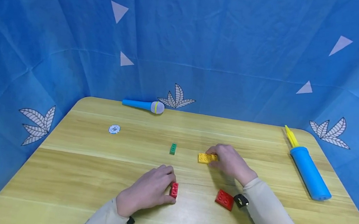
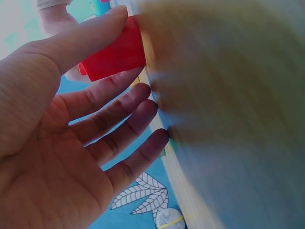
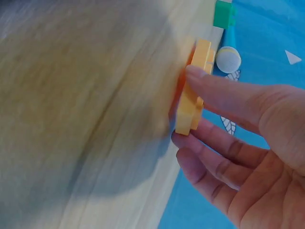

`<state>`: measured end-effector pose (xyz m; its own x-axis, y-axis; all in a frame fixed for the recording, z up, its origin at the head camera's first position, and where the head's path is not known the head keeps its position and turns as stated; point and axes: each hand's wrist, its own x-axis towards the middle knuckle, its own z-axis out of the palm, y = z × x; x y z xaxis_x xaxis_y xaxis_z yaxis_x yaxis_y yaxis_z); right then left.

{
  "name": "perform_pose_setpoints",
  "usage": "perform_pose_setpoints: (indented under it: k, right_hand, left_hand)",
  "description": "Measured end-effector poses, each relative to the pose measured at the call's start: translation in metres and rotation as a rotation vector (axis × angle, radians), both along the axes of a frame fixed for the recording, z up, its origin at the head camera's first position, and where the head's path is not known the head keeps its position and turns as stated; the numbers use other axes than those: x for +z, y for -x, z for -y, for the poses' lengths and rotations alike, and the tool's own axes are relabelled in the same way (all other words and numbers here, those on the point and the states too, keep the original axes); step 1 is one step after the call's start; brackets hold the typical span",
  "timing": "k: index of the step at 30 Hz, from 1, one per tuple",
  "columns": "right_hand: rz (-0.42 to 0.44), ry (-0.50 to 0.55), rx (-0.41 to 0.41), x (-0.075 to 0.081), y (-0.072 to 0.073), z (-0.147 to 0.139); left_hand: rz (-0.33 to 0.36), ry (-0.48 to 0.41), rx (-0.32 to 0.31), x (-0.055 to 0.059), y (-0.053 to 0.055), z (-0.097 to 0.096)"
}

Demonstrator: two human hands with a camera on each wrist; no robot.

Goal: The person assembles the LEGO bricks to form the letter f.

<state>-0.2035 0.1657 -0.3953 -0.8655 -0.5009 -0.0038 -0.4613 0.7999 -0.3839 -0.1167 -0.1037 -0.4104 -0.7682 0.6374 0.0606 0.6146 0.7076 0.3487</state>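
Left hand (image 1: 150,187) pinched narrow red brick (image 1: 174,190), right hand (image 1: 229,162) yellow brick (image 1: 205,158); fingers parted just enough; light, level grip suited both.

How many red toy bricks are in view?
2: one red toy brick pinched by the left hand, another red toy brick on the table near the right sleeve. More could be hidden.

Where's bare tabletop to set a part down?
Left of the left hand, nearer than the chip; at the back between microphone and pump; between right hand and pump. Crowded: the middle, with green brick, yellow brick, held red brick and loose red brick by the hands.
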Motion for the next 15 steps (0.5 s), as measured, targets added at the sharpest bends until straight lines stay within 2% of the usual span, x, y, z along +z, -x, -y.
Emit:
perform_pose_setpoints:
  k: [4,8,12,15]
  right_hand:
    - [0.006,0.015,0.016,0.006,-0.001,-0.004]
    - [-0.046,0.049,0.047,0.021,-0.009,-0.004]
    - [-0.083,0.093,0.144,0.038,-0.027,0.007]
    - [-0.054,0.114,0.221,0.047,-0.045,0.016]
  left_hand:
    - [-0.001,0.001,0.001,-0.001,0.0,0.0]
    - [-0.006,-0.007,-0.009,0.0,0.0,-0.001]
    - [-0.005,-0.011,-0.011,0.0,0.001,-0.001]
    - [-0.003,-0.011,-0.009,0.0,0.001,-0.002]
